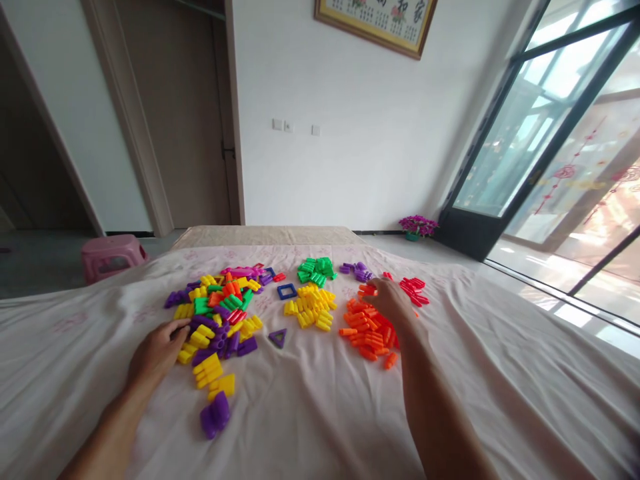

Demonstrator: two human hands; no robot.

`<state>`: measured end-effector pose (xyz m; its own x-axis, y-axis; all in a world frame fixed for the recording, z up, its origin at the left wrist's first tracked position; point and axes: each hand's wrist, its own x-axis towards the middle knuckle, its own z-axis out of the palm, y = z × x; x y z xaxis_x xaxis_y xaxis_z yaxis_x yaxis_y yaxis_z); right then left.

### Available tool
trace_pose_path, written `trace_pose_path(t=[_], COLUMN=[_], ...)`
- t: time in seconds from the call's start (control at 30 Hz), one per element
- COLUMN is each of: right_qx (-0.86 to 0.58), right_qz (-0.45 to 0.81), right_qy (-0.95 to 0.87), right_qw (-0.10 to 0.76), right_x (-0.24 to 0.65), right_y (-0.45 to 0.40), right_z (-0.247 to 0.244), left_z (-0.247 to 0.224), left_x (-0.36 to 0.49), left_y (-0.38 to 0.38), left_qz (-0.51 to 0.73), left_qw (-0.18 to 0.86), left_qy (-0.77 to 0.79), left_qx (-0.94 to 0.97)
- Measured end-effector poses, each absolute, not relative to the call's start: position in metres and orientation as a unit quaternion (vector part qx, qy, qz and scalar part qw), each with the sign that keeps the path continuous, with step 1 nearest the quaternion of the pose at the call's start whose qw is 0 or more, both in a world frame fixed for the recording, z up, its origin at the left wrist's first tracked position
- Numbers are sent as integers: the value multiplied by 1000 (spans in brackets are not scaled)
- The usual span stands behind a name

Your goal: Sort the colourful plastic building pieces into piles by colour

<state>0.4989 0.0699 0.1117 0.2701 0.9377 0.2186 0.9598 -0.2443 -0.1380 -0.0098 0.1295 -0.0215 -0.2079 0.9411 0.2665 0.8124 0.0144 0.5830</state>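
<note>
My left hand (160, 350) rests at the near left edge of a mixed pile of plastic building blocks. Its thumb and index finger are slightly apart beside yellow blocks (187, 350) and purple blocks (219, 341), and nothing shows between them. Over the far side of a heap of orange blocks (369, 327), my right hand (393, 300) has its fingers closed on an orange block (367, 290); the hand partly hides the grip. Just beyond that hand lie red blocks (414, 291).
Yellow blocks (311, 307), green blocks (317, 270) and purple blocks (357, 270) form separate groups. A blue square frame (287, 291) and a purple triangle (278, 338) lie between piles on the wrinkled cloth (310, 413). A pink stool (113, 257) stands at left.
</note>
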Motion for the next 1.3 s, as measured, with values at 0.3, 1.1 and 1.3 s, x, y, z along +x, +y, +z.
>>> trace_pose_path(t=[0.3,1.1,1.3], right_qx=[-596,-275,-434], right_qz=[57,93,104], right_qy=[-759,-927,-809], right_qw=[257,238,384], right_x=[406,285,354], right_y=[67,25,71], right_z=[101,33,54], left_z=[-17,-25,-21], left_x=[-7,-13,-11], left_y=[126,131,131], left_qz=[303,319,306], left_qw=[129,133,147], left_qy=[714,707,708], left_qx=[618,618,619])
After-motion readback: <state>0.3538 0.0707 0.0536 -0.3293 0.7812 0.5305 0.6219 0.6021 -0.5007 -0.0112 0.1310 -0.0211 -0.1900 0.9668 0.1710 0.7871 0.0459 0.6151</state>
